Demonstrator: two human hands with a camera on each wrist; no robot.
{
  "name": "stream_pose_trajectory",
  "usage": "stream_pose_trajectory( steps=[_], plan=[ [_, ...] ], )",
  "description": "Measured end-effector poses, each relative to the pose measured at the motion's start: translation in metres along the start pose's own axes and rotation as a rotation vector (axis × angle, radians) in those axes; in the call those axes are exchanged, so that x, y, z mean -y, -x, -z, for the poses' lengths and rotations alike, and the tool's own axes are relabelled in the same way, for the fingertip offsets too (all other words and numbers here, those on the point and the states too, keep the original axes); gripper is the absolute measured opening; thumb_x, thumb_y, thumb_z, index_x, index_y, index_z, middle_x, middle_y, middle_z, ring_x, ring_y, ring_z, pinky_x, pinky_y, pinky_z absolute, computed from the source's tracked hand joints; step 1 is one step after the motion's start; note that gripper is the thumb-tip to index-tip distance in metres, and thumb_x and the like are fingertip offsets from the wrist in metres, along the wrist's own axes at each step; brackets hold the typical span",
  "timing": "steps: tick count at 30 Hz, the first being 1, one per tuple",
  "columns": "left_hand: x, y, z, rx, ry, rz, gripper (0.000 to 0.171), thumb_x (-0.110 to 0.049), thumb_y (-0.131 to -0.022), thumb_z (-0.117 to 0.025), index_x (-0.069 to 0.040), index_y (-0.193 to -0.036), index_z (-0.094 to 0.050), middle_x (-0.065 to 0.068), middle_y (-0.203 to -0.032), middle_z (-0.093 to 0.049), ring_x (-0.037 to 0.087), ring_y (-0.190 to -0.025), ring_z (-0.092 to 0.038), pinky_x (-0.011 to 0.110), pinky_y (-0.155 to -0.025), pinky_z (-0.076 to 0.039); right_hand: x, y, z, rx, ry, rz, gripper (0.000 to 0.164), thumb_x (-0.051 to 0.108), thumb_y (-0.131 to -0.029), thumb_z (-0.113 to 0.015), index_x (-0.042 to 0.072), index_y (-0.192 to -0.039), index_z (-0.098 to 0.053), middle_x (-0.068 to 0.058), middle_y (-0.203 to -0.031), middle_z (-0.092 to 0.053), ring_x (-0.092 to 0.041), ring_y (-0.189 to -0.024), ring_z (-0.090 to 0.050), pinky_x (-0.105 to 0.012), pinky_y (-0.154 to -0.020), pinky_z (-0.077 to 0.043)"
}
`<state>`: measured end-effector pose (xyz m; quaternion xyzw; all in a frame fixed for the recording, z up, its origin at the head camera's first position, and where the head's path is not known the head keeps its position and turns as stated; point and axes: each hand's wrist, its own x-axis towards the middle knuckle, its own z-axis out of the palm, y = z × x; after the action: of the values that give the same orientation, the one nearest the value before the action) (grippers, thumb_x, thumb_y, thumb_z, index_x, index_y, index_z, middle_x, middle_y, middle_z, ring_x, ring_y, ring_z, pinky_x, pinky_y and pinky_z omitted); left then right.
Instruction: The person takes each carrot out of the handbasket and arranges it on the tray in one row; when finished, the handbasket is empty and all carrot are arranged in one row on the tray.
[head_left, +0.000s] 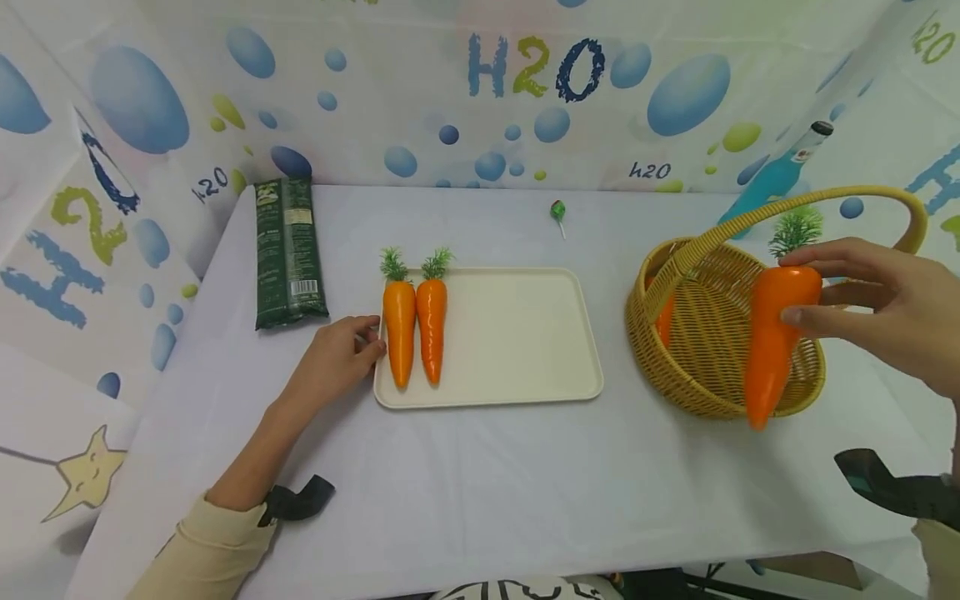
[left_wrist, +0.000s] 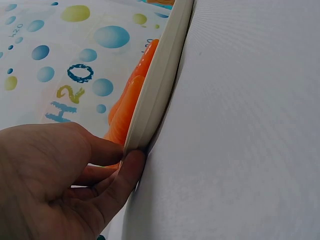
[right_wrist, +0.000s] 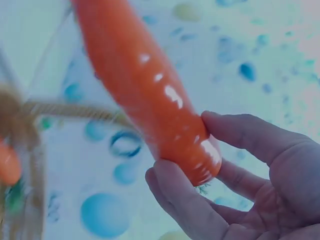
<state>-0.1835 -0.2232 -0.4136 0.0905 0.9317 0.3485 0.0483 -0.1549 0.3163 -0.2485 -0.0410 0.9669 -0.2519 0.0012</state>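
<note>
- Over the right side of the wicker basket (head_left: pixel 660 377), we see the right hand (head_left: pixel 909 312), its thumb and fingertips clamped on the thick end of a carrot (head_left: pixel 776 333); the narrow tip points to the near side.
- At the tray (head_left: pixel 517 333), we see the left hand (head_left: pixel 341 354) pinching the left rim between thumb and fingers.
- Just beside that hand, we find two more carrots, the left one (head_left: pixel 400 333) and the right one (head_left: pixel 432 325), lying side by side on the tray, their leafy tufts reaching over the far rim.
- Inside the basket, at its left, we make out part of another carrot (head_left: pixel 664 321); the handle (head_left: pixel 817 197) arches above.
- Farther out, we notice a green packet (head_left: pixel 288 258) beyond the tray's left end and a lollipop (head_left: pixel 557 210) behind the tray.
- Under everything we see a white tablecloth (head_left: pixel 480 492), with a bubble-printed backdrop (head_left: pixel 420 83) behind.
</note>
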Motion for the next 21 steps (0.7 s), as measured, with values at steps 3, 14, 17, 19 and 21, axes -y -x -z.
stream_pose_trajectory(
  steps=[3,14,17,19,21],
  plan=[
    [0.000,0.000,-0.001,-0.003,-0.007,0.000,0.047,-0.009,-0.096,-0.061,0.012,-0.136,-0.050,0.016,-0.100,-0.064,0.019,-0.073,-0.063,0.030,-0.061,-0.054,0.018,0.013,-0.005,-0.026,-0.064,0.069,0.054,0.016,-0.088,-0.077,0.014,-0.137,-0.054,-0.013,-0.125,-0.056,0.000,-0.089,-0.061,-0.008,-0.064,-0.046],
    [-0.001,0.001,-0.003,-0.004,-0.017,0.004,0.047,-0.011,-0.096,-0.061,0.011,-0.135,-0.052,0.015,-0.100,-0.065,0.021,-0.076,-0.062,0.030,-0.061,-0.053,0.126,-0.036,-0.080,0.188,-0.240,0.208,0.046,0.032,-0.087,-0.077,0.026,-0.129,-0.060,0.001,-0.120,-0.063,-0.021,-0.105,-0.063,-0.038,-0.083,-0.054],
    [-0.001,0.002,-0.003,-0.009,-0.012,0.000,0.046,-0.010,-0.096,-0.062,0.011,-0.135,-0.052,0.015,-0.100,-0.065,0.021,-0.076,-0.063,0.030,-0.061,-0.054,0.145,-0.068,-0.119,0.251,-0.259,0.191,0.047,0.032,-0.087,-0.076,0.027,-0.131,-0.058,-0.001,-0.125,-0.060,-0.020,-0.104,-0.063,-0.042,-0.082,-0.054],
    [-0.002,0.003,-0.002,-0.014,-0.011,-0.004,0.045,-0.010,-0.096,-0.061,0.012,-0.135,-0.052,0.015,-0.099,-0.065,0.020,-0.075,-0.063,0.030,-0.061,-0.054,0.153,-0.091,-0.144,0.296,-0.297,0.187,0.046,0.029,-0.088,-0.075,0.025,-0.131,-0.058,-0.004,-0.126,-0.059,-0.020,-0.100,-0.064,-0.042,-0.081,-0.055],
    [-0.002,0.003,-0.002,-0.021,-0.009,-0.004,0.045,-0.010,-0.096,-0.061,0.011,-0.135,-0.052,0.015,-0.100,-0.065,0.020,-0.075,-0.063,0.030,-0.062,-0.054,0.160,-0.112,-0.168,0.340,-0.329,0.184,0.044,0.026,-0.088,-0.074,0.022,-0.129,-0.059,-0.007,-0.124,-0.059,-0.020,-0.095,-0.066,-0.040,-0.079,-0.056]
  ],
)
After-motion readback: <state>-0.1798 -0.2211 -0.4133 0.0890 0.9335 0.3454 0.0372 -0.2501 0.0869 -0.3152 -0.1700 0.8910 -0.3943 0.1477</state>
